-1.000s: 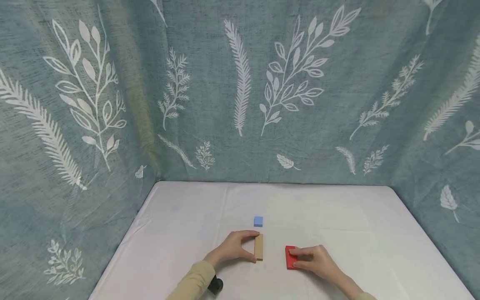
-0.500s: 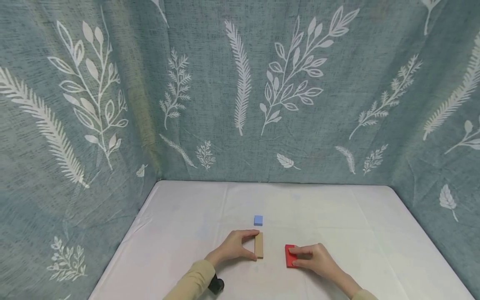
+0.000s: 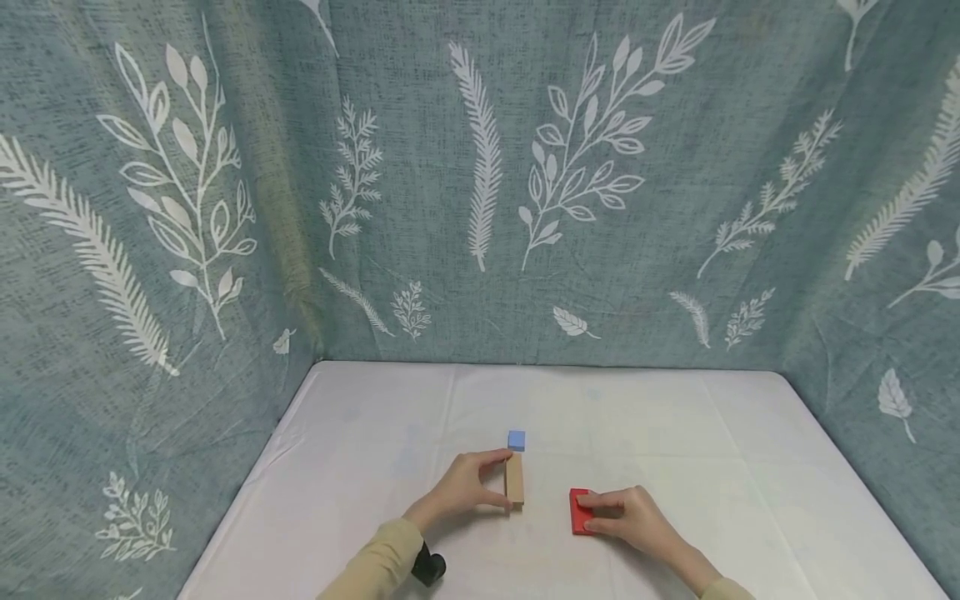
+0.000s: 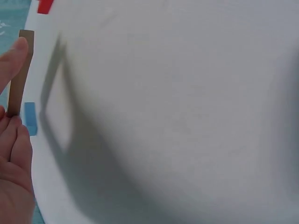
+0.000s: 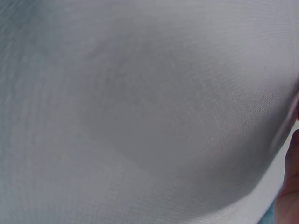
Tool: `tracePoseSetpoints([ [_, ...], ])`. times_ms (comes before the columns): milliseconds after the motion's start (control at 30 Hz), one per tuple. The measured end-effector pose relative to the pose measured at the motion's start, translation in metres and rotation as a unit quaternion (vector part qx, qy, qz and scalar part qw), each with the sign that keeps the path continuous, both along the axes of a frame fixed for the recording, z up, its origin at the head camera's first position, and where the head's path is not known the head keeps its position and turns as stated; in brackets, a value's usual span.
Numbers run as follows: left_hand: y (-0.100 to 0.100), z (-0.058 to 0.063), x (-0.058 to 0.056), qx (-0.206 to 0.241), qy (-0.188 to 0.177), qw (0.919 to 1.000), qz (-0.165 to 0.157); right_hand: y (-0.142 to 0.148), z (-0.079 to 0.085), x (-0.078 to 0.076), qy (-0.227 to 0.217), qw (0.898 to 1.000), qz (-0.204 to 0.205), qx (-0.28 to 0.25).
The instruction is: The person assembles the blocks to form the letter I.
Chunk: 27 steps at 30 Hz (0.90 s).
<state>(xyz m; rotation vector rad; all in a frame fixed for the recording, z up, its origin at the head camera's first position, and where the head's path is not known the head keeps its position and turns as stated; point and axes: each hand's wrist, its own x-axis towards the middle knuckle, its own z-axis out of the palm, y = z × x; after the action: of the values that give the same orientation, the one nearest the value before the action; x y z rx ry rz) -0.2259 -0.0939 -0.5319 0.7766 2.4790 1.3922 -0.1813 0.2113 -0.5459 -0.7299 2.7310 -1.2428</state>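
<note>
My left hand (image 3: 459,487) pinches a plain wooden block (image 3: 514,480) lengthwise, with fingers at its far end and thumb at its near end. In the left wrist view the wooden block (image 4: 21,74) is off the table, its shadow lying apart. Just beyond it in the head view sits a small blue block (image 3: 516,441). To the right, my right hand (image 3: 637,521) pinches a flat red block (image 3: 578,515), which appears to lie on the table. Only a fingertip and part of the hand (image 5: 290,182) show at the right wrist view's edge.
A white cloth covers the table (image 3: 675,425). Behind and at both sides hangs a green-blue curtain (image 3: 420,192) with white leaf prints. A black device (image 3: 429,566) is at the left wrist.
The left hand has raised the wooden block and shifted it slightly away and to the left, closer to the blue block in view. The right hand and red block hold still.
</note>
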Motion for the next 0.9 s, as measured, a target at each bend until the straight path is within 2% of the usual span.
tracePoseSetpoints([
  [333, 0.001, 0.022, -0.005, 0.054, -0.023, 0.9982, -0.005, -0.001, -0.001, 0.0, 0.007, 1.0, 0.002, 0.008],
  [733, 0.002, 0.047, -0.016, 0.057, -0.007, 0.9983, 0.013, -0.001, 0.001, 0.0, -0.007, 1.0, -0.009, 0.012],
  [900, 0.004, 0.056, -0.019, 0.062, 0.003, 0.9979, 0.02, -0.002, 0.0, -0.002, -0.001, 1.0, -0.009, 0.019],
])
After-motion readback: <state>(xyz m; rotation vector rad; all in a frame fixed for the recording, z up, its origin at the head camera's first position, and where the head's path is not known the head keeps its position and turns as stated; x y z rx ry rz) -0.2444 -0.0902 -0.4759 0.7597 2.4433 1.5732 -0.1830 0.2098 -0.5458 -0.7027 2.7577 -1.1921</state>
